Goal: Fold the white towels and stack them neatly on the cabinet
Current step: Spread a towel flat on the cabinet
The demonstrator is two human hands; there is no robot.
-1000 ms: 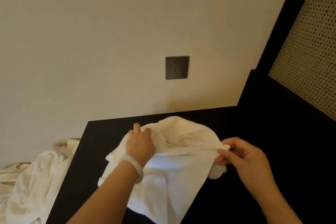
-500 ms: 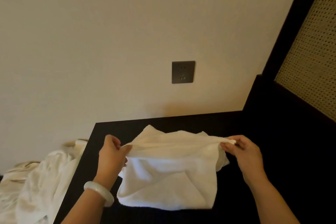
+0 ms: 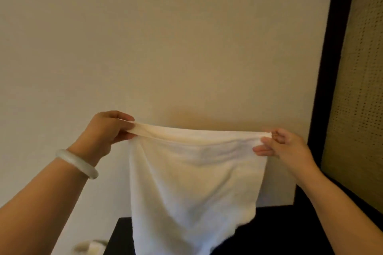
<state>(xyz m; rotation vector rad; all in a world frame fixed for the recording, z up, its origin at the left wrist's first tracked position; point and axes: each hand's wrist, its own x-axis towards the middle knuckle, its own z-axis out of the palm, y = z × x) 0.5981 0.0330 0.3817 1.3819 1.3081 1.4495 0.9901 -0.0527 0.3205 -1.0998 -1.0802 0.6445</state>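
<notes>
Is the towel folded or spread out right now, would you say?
Spread: the towel hangs open, top edge pinched by the left hand and right hand.

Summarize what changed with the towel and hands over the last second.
Both hands lifted the white towel up from the black cabinet. It was bunched on the top and now hangs spread in front of the wall. The left hand shifted from the bunched middle to pinching a top corner. Unchanged: the right hand keeps pinching its corner, and the bracelet stays on the left wrist.
</notes>
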